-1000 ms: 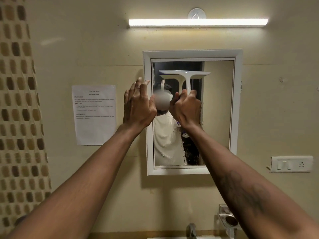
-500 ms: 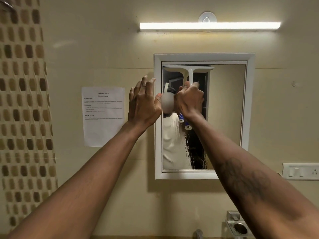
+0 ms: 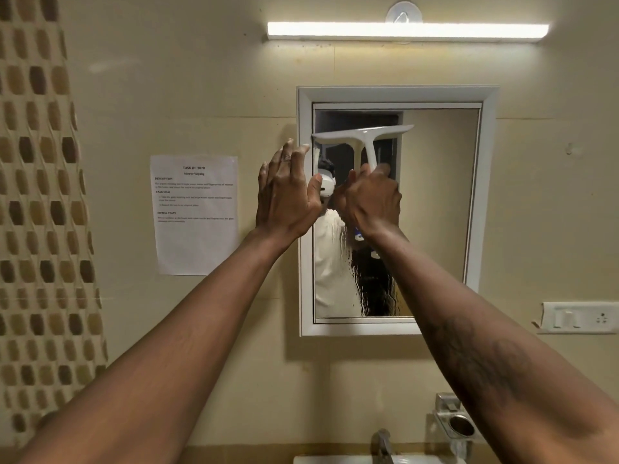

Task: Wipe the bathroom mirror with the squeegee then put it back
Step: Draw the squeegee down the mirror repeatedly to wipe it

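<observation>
Right hand (image 3: 368, 199): fist closed around the lower handle of the squeegee (image 3: 363, 137), knuckles toward the camera, at frame centre in front of the mirror (image 3: 435, 195).

Left hand (image 3: 288, 192): open, fingers loosely spread and upright, holding nothing; it covers the left edge of the mirror frame (image 3: 487, 195), just beside the right hand. Contact with the frame cannot be told.

Squeegee: white, T-shaped. Handle rises from the top of the right fist; its lower end is hidden in the grip. Blade sits above both hands in the upper left part of the glass. Long axis of the blade runs nearly horizontal, right end slightly higher than left; its left tip reaches the frame's inner left edge, above the left fingertips. Handle points up, leaning a little left.

Mirror: rectangular, white frame, upright on a beige wall, right of centre. Lower glass shows water streaks; both forearms cross in front of its lower part.

Surroundings:
- Tube light (image 3: 407, 31), lit, above the mirror, upper right.
- Printed sheet (image 3: 196, 214) stuck to the wall, left of the mirror, near the left hand.
- Patterned tile strip (image 3: 40, 195), left edge of frame.
- Switch plate (image 3: 579, 318), right edge, below mirror level.
- Metal holder (image 3: 457, 425) and tap (image 3: 382, 443), bottom of frame, below the mirror.
</observation>
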Tool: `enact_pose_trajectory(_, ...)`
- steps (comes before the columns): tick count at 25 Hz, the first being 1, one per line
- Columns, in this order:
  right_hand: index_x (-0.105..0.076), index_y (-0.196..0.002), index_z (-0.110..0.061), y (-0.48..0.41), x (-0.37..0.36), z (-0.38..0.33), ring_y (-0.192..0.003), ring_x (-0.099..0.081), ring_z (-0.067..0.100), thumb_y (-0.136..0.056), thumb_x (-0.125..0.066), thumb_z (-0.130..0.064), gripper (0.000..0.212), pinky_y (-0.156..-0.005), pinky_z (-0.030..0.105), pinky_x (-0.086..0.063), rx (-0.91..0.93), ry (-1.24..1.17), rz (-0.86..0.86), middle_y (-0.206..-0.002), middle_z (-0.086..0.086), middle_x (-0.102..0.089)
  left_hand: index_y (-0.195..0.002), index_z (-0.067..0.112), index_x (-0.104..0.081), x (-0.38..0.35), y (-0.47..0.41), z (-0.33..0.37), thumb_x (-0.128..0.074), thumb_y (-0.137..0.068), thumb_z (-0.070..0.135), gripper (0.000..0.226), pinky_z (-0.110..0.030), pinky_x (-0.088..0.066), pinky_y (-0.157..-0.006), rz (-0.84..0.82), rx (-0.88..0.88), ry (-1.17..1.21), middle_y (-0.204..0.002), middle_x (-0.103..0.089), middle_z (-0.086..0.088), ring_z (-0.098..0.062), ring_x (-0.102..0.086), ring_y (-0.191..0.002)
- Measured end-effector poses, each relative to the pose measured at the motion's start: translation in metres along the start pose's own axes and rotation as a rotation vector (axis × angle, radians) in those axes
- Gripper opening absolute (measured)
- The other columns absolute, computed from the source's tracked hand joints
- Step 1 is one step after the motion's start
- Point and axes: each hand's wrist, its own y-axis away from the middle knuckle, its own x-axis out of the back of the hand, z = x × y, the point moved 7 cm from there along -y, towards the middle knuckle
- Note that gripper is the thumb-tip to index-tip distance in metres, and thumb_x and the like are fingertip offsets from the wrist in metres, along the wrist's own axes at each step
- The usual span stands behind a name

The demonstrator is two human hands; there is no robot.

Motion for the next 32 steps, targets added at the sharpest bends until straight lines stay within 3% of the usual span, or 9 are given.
enact_pose_trajectory(7,-0.044,-0.102,-0.019,0.048,-0.008,0.035,-0.053,-0.046,0.002,-0.103,-0.047,-0.050,0.031,-0.043,0.018,-0.027,0.012,0.042,-0.044,-0.072,-0.014,-0.043,-0.154,0.017,-0.041,-0.014,0.014,-0.005,-0.057,-0.103,0.035,0.057,-0.055,-0.024,-0.130,-0.042,0.009,0.009,-0.168,-0.036,-0.014,-0.031,-0.031,-0.159)
enact_pose_trajectory(10,-0.044,-0.102,-0.020,0.074,-0.014,0.055,-0.054,-0.046,0.007,-0.105,-0.045,-0.052,0.032,-0.045,0.022,-0.029,-0.024,0.092,-0.074,-0.072,-0.014,-0.041,-0.154,0.017,-0.041,-0.020,0.023,-0.010,-0.056,-0.103,0.037,0.057,-0.055,-0.024,-0.130,-0.069,0.021,-0.004,-0.169,-0.035,-0.013,-0.031,-0.031,-0.159)
enact_pose_trajectory(14,-0.044,-0.106,-0.016,0.113,-0.014,0.082,-0.067,-0.062,0.033,-0.107,-0.038,-0.044,0.029,-0.054,0.039,-0.048,-0.075,0.093,-0.133,-0.076,-0.001,-0.051,-0.154,0.016,-0.041,-0.027,0.036,-0.012,-0.055,-0.104,0.034,0.055,-0.057,-0.024,-0.130,-0.095,0.030,-0.002,-0.169,-0.034,-0.012,-0.031,-0.031,-0.159)
enact_pose_trajectory(17,-0.048,-0.119,-0.010,0.145,-0.009,0.096,-0.071,-0.066,0.040,-0.106,-0.041,-0.036,0.030,-0.050,0.031,-0.035,-0.075,0.125,-0.111,-0.072,0.002,-0.052,-0.154,0.017,-0.041,-0.033,0.046,-0.009,-0.055,-0.105,0.033,0.054,-0.056,-0.025,-0.130,-0.117,0.042,0.001,-0.169,-0.034,-0.012,-0.031,-0.031,-0.159)
enact_pose_trajectory(20,-0.048,-0.118,-0.006,0.170,-0.008,0.108,-0.074,-0.066,0.046,-0.106,-0.041,-0.034,0.031,-0.058,0.037,-0.038,-0.093,0.150,-0.176,-0.080,0.017,-0.065,-0.155,0.016,-0.041,-0.036,0.059,-0.009,-0.054,-0.106,0.033,0.053,-0.056,-0.025,-0.129,-0.144,0.044,-0.002,-0.169,-0.034,-0.013,-0.031,-0.031,-0.158)
enact_pose_trajectory(22,-0.048,-0.114,-0.006,0.173,-0.005,0.110,-0.069,-0.062,0.043,-0.107,-0.041,-0.034,0.030,-0.058,0.037,-0.037,-0.097,0.112,-0.205,-0.075,0.014,-0.061,-0.155,0.016,-0.041,-0.036,0.064,-0.009,-0.054,-0.106,0.033,0.053,-0.057,-0.025,-0.129,-0.154,0.047,-0.007,-0.169,-0.034,-0.013,-0.032,-0.031,-0.158)
enact_pose_trajectory(25,-0.045,-0.104,-0.013,0.155,0.012,0.096,-0.055,-0.045,0.023,-0.108,-0.038,-0.041,0.028,-0.049,0.027,-0.027,-0.075,0.037,-0.160,-0.065,-0.008,-0.046,-0.155,0.016,-0.040,-0.032,0.067,-0.007,-0.054,-0.105,0.032,0.054,-0.056,-0.026,-0.128,-0.152,0.047,-0.015,-0.169,-0.034,-0.013,-0.032,-0.031,-0.158)
enact_pose_trajectory(29,-0.044,-0.100,-0.022,0.115,0.027,0.077,-0.059,-0.054,0.014,-0.108,-0.028,-0.055,0.038,-0.050,0.029,-0.037,-0.103,-0.042,-0.093,-0.074,-0.005,-0.056,-0.154,0.015,-0.040,-0.027,0.069,-0.007,-0.051,-0.105,0.031,0.052,-0.057,-0.028,-0.127,-0.140,0.045,-0.020,-0.168,-0.037,-0.013,-0.031,-0.032,-0.158)
enact_pose_trajectory(32,-0.046,-0.102,-0.020,0.101,0.028,0.067,-0.058,-0.051,0.007,-0.109,-0.027,-0.052,0.037,-0.050,0.026,-0.035,-0.086,-0.016,-0.079,-0.075,-0.006,-0.053,-0.153,0.015,-0.041,-0.026,0.072,-0.006,-0.051,-0.104,0.030,0.052,-0.057,-0.027,-0.127,-0.152,0.054,-0.024,-0.168,-0.036,-0.014,-0.031,-0.032,-0.158)
